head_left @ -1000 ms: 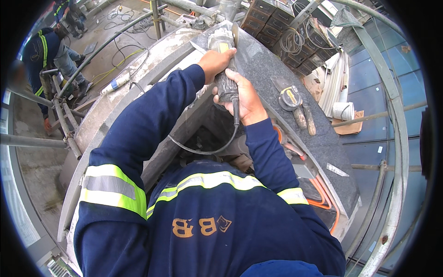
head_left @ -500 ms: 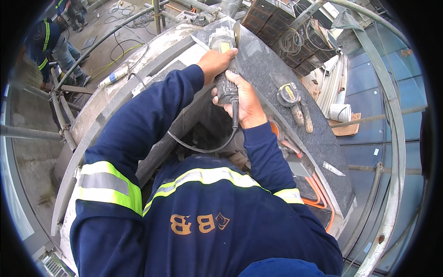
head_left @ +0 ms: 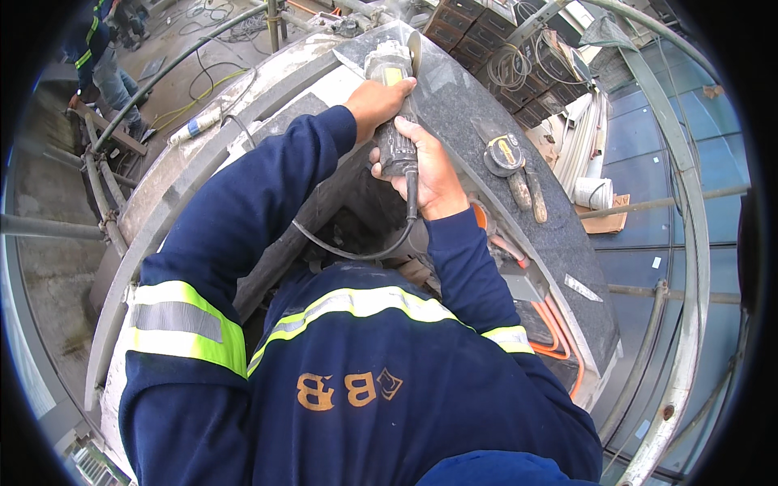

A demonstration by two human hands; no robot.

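Observation:
An angle grinder (head_left: 388, 63) with a dusty grey body and a thin cutting disc (head_left: 416, 50) is held in both hands. My left hand (head_left: 378, 105) is closed over its front part, just behind the head. Farther back, my right hand (head_left: 428, 174) wraps the motor body, next to where the black power cord (head_left: 412, 198) comes out. The disc stands on edge at the grinder's right side, over a dark grey stone slab (head_left: 462, 93); whether it touches the stone I cannot tell. A pale haze hangs beyond the disc.
On the slab to the right lie a tape measure (head_left: 504, 154) and tools with worn handles (head_left: 528, 196). Orange conduits (head_left: 559, 332) run below the slab's inner edge. Scaffold tubes (head_left: 685, 324) stand right, stacked dark boxes (head_left: 466, 28) far right. A co-worker (head_left: 109, 73) bends at far left.
The view has shifted slightly, so the slab and tools sit a little higher. Both hands keep their hold on the grinder. The co-worker at far left has changed posture.

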